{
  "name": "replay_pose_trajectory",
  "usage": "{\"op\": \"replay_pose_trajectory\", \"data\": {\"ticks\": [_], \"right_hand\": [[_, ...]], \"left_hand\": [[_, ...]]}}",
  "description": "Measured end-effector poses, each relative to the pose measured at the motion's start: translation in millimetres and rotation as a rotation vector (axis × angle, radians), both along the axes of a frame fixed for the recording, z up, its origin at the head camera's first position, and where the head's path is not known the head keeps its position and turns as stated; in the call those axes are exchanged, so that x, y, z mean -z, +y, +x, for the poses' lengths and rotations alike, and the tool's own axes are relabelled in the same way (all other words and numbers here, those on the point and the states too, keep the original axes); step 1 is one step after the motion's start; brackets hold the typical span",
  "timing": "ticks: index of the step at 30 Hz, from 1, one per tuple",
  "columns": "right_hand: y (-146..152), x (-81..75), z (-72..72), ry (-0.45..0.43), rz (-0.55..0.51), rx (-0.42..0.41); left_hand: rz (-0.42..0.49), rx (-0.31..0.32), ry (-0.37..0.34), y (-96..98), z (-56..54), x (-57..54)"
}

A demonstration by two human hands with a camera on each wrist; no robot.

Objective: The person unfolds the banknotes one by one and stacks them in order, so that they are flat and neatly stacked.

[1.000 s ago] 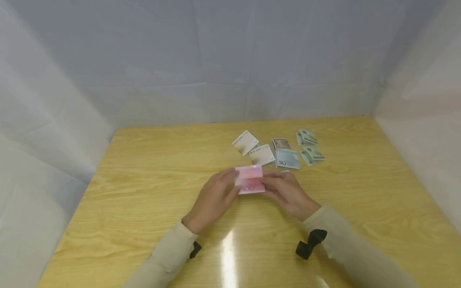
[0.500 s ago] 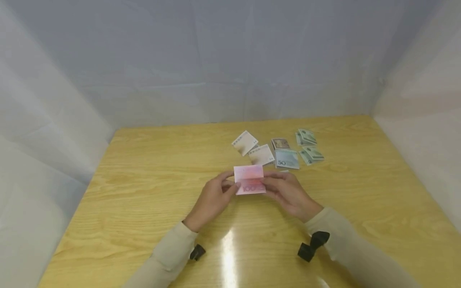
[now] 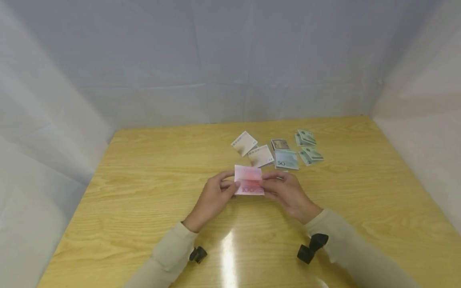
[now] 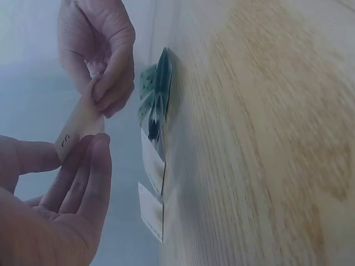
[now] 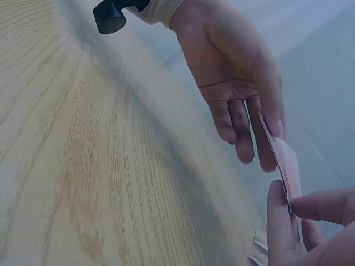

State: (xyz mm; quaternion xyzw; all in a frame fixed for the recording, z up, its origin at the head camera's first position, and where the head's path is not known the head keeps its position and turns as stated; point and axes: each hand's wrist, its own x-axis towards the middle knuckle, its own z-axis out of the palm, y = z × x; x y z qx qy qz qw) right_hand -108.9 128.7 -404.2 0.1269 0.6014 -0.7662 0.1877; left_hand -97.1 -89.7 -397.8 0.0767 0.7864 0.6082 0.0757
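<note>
A pink banknote (image 3: 249, 174) marked 100, with a crease across it, is held above the table in front of the other notes. My left hand (image 3: 211, 198) pinches its left edge, thumb in front and fingers behind. At the opposite edge my right hand (image 3: 289, 196) pinches it between thumb and fingers. The left wrist view shows the pale back of the banknote (image 4: 80, 122) between both hands. Seen nearly edge-on in the right wrist view, the banknote (image 5: 285, 160) looks slightly bent.
Beyond the hands lie two pale notes (image 3: 261, 156), a blue 50 note (image 3: 287, 159) below a brown one (image 3: 280, 144), and folded green notes (image 3: 306, 137) at the right. They rest on a wooden table (image 3: 144, 180) with white cloth walls (image 3: 223, 60) around it.
My left fingers have drawn off the front of the banknote, so more of its face shows. The banknote and right hand stay almost in place.
</note>
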Motion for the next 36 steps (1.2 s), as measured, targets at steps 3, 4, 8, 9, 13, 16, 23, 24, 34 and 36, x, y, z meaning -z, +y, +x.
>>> {"op": "replay_pose_trajectory", "data": {"ticks": [3, 4, 8, 9, 13, 16, 23, 24, 34, 36], "right_hand": [[-2, 0.3, -0.2, -0.013, 0.032, 0.008], [-2, 0.3, -0.2, -0.016, 0.039, 0.012], [-4, 0.8, 1.0, -0.005, 0.044, 0.011], [-4, 1.1, 1.4, 0.0, 0.039, 0.007], [-5, 2.3, 3.3, 0.02, 0.033, -0.019], [-7, 3.0, 4.8, 0.027, 0.036, -0.043], [-11, 3.2, 7.3, 0.028, 0.028, -0.067], [-12, 3.2, 7.6, 0.031, 0.021, -0.07], [-13, 3.6, 10.7, 0.097, -0.058, -0.138], [-13, 3.1, 10.8, 0.102, -0.061, -0.149]], "left_hand": [[0.04, 0.008, -0.017, 0.7, 0.6, -1.3], [0.05, 0.011, -0.021, 1.0, 0.8, -1.5], [0.1, 0.022, -0.043, 2.1, 1.7, -2.7], [0.116, 0.026, -0.048, 2.4, 1.9, -2.8], [0.187, 0.052, -0.077, 3.1, 2.3, -2.7], [0.219, 0.077, -0.093, 3.0, 2.8, -2.3], [0.213, 0.119, -0.094, 3.2, 3.6, -2.9], [0.216, 0.126, -0.095, 3.5, 3.4, -3.0], [0.25, 0.183, -0.099, 6.7, 2.0, -4.6], [0.246, 0.181, -0.096, 7.0, 1.3, -4.2]]}}
